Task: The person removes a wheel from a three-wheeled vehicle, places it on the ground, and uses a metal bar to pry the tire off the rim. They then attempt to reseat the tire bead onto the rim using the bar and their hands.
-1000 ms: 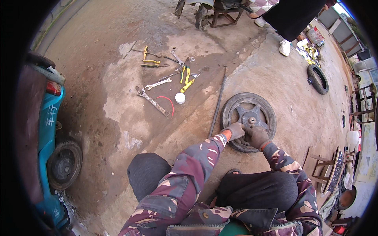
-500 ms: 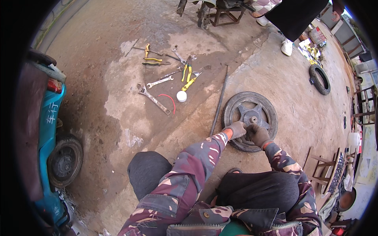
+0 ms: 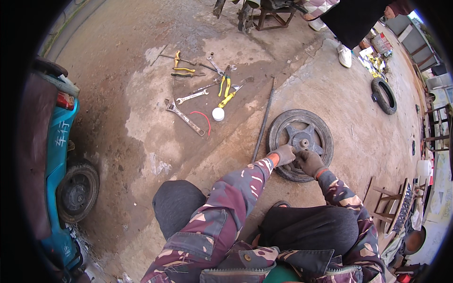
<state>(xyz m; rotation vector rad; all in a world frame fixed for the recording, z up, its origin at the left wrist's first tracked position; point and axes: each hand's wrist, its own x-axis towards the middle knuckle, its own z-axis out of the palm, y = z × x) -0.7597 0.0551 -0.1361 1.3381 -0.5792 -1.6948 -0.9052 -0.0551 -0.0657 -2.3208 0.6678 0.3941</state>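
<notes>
A black wheel with tyre and star-shaped hub (image 3: 304, 132) lies flat on the concrete in front of me. My gloved left hand (image 3: 283, 155) and gloved right hand (image 3: 307, 162) meet on its near spokes below the hub, fingers closed; what they pinch is too small to make out. Left of the wheel lie a long metal bar (image 3: 264, 123), an adjustable wrench (image 3: 185, 118), an open-end spanner (image 3: 192, 97), yellow-handled pliers (image 3: 224, 85), several other tools, a white round tub (image 3: 218, 114) and a red cord (image 3: 204, 117).
A teal vehicle (image 3: 63, 118) stands at left. A person in black trousers and white shoes (image 3: 347, 21) stands beyond, beside a stand (image 3: 271, 19). At right are a loose tyre (image 3: 384, 95), scattered packaging (image 3: 374, 64) and wooden frames (image 3: 391, 205).
My hands stay on the wheel with slight finger movement. The standing person's hand has shifted at the top right edge. The view has moved very slightly.
</notes>
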